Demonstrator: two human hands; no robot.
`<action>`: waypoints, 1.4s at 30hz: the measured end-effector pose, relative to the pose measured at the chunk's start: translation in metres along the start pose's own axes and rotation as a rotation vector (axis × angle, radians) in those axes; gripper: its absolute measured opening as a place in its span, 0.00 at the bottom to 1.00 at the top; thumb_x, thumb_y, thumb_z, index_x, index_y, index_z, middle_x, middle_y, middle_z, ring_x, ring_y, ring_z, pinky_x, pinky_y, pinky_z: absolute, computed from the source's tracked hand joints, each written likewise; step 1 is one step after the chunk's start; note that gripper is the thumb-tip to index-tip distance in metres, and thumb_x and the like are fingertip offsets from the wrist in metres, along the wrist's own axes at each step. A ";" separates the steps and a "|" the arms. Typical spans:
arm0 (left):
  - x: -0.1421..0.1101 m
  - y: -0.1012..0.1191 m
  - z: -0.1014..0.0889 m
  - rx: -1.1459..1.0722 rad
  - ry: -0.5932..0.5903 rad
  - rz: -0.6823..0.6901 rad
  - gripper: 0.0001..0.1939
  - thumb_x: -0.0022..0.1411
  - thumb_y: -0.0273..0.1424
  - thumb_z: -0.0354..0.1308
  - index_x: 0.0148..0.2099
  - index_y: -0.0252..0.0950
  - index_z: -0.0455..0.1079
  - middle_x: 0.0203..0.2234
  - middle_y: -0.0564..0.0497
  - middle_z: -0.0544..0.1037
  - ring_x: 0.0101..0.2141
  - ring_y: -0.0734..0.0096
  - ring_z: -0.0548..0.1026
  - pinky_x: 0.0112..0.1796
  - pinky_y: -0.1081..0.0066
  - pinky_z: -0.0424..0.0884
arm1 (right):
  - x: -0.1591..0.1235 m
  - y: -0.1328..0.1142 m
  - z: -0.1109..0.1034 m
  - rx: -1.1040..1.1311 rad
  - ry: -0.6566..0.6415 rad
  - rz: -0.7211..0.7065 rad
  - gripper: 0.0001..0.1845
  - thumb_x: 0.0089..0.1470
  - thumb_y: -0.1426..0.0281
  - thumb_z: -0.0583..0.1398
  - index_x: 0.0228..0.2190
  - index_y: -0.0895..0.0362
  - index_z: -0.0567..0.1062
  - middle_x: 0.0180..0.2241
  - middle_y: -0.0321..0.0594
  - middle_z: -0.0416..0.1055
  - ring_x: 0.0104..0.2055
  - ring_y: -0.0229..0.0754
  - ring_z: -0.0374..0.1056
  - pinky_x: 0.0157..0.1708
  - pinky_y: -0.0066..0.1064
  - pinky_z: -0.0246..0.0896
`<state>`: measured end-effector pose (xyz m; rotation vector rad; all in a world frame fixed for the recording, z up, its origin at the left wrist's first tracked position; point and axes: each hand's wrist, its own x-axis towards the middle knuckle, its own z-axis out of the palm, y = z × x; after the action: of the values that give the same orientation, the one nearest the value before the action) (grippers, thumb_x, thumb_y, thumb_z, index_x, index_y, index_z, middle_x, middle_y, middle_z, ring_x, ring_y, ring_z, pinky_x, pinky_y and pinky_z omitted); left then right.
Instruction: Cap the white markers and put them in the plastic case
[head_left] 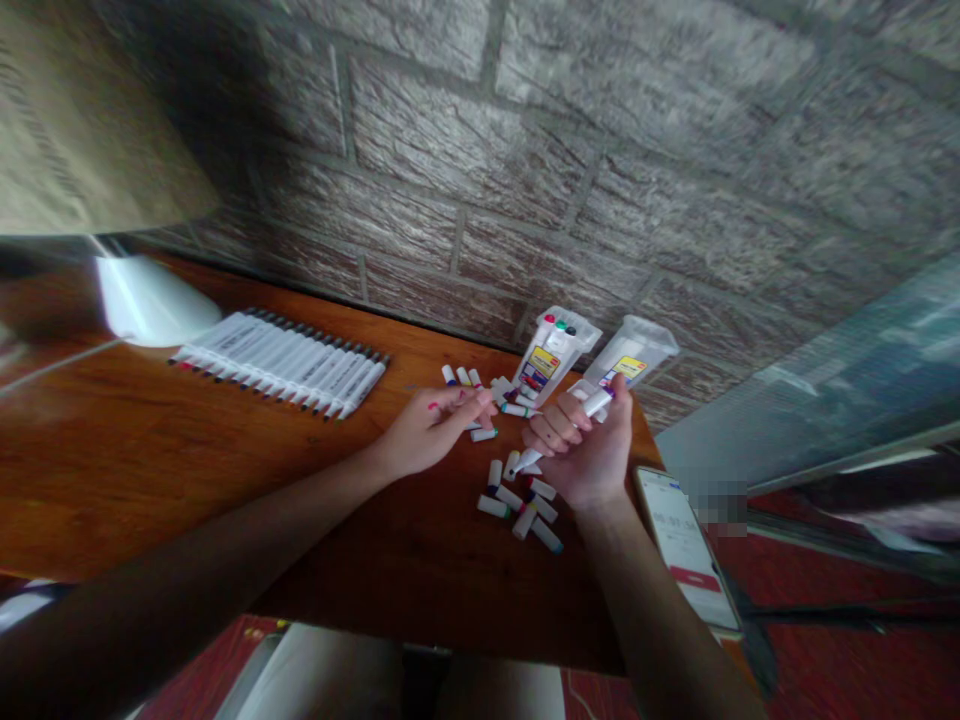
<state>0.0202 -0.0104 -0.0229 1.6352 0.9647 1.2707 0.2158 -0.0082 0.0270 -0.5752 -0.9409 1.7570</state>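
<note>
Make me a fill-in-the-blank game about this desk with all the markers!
1. The purple-ended marker is held in the ____ hand.
2. The upright container nearer the left hand has ____ coloured ends showing at its top.
3. The neat row of markers lies beside the white base of a ____.

Missing words: right; three; lamp.

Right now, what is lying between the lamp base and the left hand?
In the head view, a row of white markers lies on the table between the lamp base and the left hand.
</note>
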 end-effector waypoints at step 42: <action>0.017 0.005 -0.011 -0.765 0.156 -0.360 0.12 0.54 0.32 0.72 0.37 0.35 0.74 0.37 0.49 0.84 0.36 0.72 0.81 0.39 0.73 0.73 | 0.011 -0.016 -0.076 -1.774 0.176 0.050 0.10 0.54 0.69 0.63 0.38 0.57 0.82 0.37 0.42 0.81 0.38 0.44 0.75 0.39 0.30 0.66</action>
<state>0.0130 0.0052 -0.0105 0.7473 0.6888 1.3009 0.2776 0.0293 -0.0038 -1.7484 -2.2008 0.4268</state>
